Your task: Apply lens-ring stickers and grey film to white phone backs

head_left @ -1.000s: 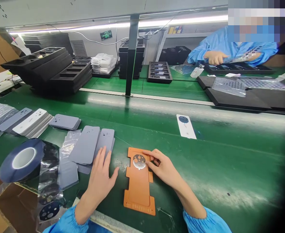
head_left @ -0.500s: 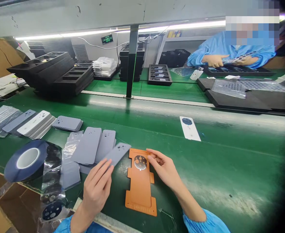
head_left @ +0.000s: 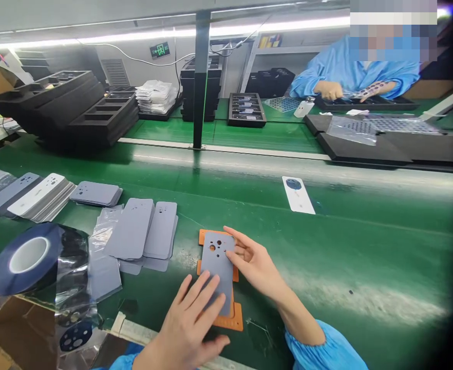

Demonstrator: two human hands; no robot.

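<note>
A grey phone back panel (head_left: 221,264) with camera holes lies over the orange fixture (head_left: 232,322), slightly askew, leaving the fixture's tabs and lower end showing. My left hand (head_left: 191,313) is open, its spread fingers resting on the panel's lower left part. At the upper right corner, my right hand (head_left: 251,259) has its thumb on the panel's edge, with the index finger reaching past the top and the other fingers curled at the side. To the left lie more grey panels (head_left: 132,228) in overlapping piles. The film sticker seen in the fixture is now covered by the panel.
A roll of blue film tape (head_left: 1,272) sits at the left, its strip hanging over the bench edge. White panels (head_left: 37,195) are stacked behind it. One white panel (head_left: 299,195) lies right of centre. Black trays (head_left: 107,121) stand at the back; a co-worker (head_left: 334,72) sits opposite.
My left hand has brought the grey panel rightward onto the orange fixture and spread its fingers over it. My right thumb now touches the panel. The view has shifted slightly.
</note>
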